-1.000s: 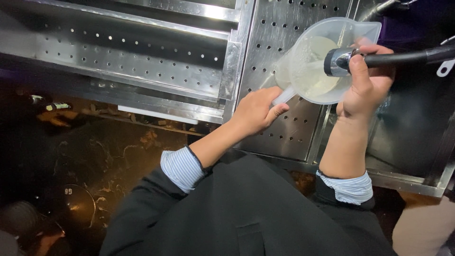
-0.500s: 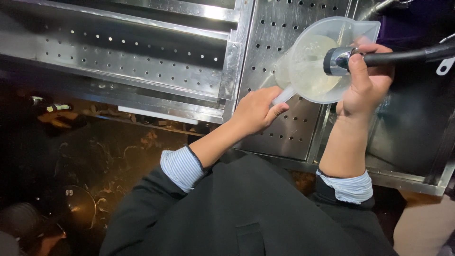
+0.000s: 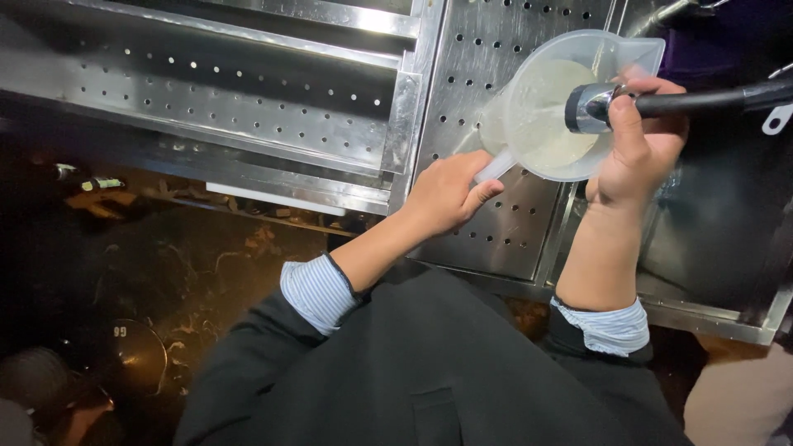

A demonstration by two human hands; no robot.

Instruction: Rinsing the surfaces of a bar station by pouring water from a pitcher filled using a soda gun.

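Over perforated steel [image 3: 487, 107], translucent jug [image 3: 545, 107], seemingly plastic.

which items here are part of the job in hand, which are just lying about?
In use:
- translucent plastic jug, held by its handle in the left hand
- spray nozzle on a black hose, gripped by the right hand and aimed into the jug
- perforated steel drainboard beneath

Lying about:
- perforated steel shelf, left
- debris on the dark floor
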